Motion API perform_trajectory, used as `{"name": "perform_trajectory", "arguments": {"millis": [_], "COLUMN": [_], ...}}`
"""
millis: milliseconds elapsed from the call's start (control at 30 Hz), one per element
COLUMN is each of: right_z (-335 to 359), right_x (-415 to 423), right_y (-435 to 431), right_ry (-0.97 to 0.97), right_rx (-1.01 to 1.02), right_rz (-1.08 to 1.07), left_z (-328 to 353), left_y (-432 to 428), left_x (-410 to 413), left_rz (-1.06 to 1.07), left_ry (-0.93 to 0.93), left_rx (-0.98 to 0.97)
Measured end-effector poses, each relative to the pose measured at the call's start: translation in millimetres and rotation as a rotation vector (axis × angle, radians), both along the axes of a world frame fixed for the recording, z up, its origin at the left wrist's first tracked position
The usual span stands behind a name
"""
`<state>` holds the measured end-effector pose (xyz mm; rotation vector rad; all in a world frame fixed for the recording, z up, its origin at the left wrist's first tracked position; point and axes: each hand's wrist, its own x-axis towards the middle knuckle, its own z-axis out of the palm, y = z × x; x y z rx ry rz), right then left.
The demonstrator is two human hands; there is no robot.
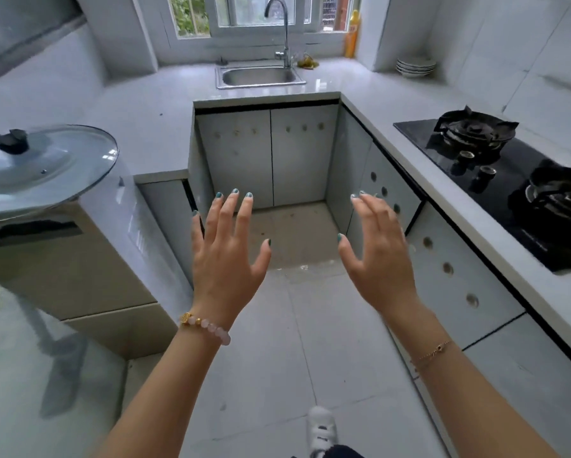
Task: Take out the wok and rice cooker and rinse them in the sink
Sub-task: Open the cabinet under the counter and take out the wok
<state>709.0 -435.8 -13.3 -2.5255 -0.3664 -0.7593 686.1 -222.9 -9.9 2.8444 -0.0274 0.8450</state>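
Wok is not visible; it is probably heavy and stiff, best held by its handle. Left hand and right hand are empty, fingers spread.

Both hands, left and right, spread, holding nothing; sink ahead; glass lid left

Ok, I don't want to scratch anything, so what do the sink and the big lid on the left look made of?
The sink looks like stainless steel, satin finish: grey with a soft metallic sheen. The lid looks like clear glass in a shiny metal rim, with a dark knob, possibly plastic.
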Motion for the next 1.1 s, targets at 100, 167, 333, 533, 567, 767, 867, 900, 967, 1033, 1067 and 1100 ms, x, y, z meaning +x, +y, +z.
{"name": "perform_trajectory", "arguments": {"millis": [100,167,333,533,567,767,867,900,967,1033,1067,1100], "right_z": [1.1,0.7,-6.7,-20.2,-22.1,-30.6,-31.5,-30.8,-29.0,-27.1,-26.1,-25.6], "right_x": [56.8,90.4,153.0,217.4,227.5,299.1,343.2,359.7,394.9,429.7,445.8,460.5], "right_y": [-13.9,-20.9,-26.7,-24.5,-23.2,-9.3,4.9,11.0,24.7,41.0,50.2,59.8], "right_ry": [0.004,0.008,0.024,0.050,0.060,0.081,0.090,0.096,0.103,0.100,0.099,0.099], "right_rx": [0.003,0.004,0.001,0.010,0.006,-0.001,-0.029,-0.037,-0.053,-0.068,-0.073,-0.080], "right_rz": [0.049,0.073,0.128,0.171,0.174,0.167,0.167,0.172,0.192,0.213,0.223,0.232], "left_z": [1.8,-0.1,-5.6,-12.4,-14.3,-25.1,-29.3,-29.8,-31.2,-33.0,-33.4,-33.8], "left_y": [-16.1,-25.8,-35.1,-30.2,-27.9,-10.0,2.8,8.2,20.6,35.6,43.8,52.1], "left_x": [48.2,73.9,120.8,175.1,184.5,262.0,309.6,325.5,355.2,381.7,393.8,405.1], "left_rz": [0.033,0.060,0.113,0.168,0.176,0.199,0.203,0.205,0.221,0.241,0.252,0.265], "left_ry": [0.015,0.025,0.061,0.089,0.090,0.108,0.129,0.133,0.133,0.129,0.126,0.124], "left_rx": [0.023,0.020,0.045,0.052,0.053,0.049,0.036,0.028,0.007,-0.005,-0.010,-0.015]}}
